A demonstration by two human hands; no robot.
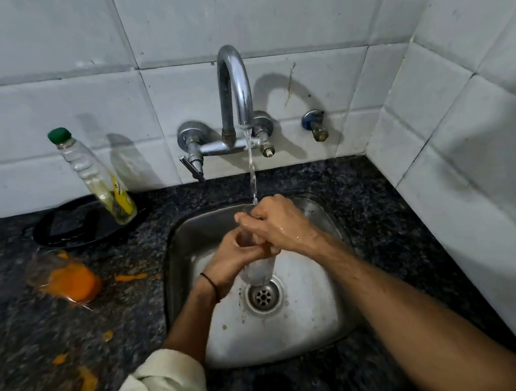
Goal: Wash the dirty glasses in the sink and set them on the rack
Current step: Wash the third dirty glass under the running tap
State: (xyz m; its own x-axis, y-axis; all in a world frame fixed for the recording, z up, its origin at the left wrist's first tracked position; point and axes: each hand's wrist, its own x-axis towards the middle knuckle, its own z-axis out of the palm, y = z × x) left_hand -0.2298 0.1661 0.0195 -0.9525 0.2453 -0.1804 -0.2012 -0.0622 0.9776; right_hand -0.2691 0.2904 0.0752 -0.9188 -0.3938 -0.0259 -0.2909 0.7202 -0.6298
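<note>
You stand at a square stainless-steel sink set in a dark speckled stone counter. Your left hand grips a clear drinking glass around its middle with curled fingers. Your right hand wraps over its upper part, fingers curled at the rim. Whether any finger reaches inside, you cannot tell. The glass hangs over the round metal drain, its mouth tipped up and back under a thin stream of water from the curved chrome tap.

Progress looks early to middling: this glass is mid-wash and not yet set down. A second clear glass with orange residue sits on the counter to your left, blurred and untouched, with orange splashes around it. No rack is in view, so no finished glass can be confirmed.

Counts — 2 glasses, 1 in your hands and 1 on the counter; 1 sink; 1 tap; 1 clear plastic bottle with a green cap, standing on 1 black round tray; at least 5 orange splashes.
</note>
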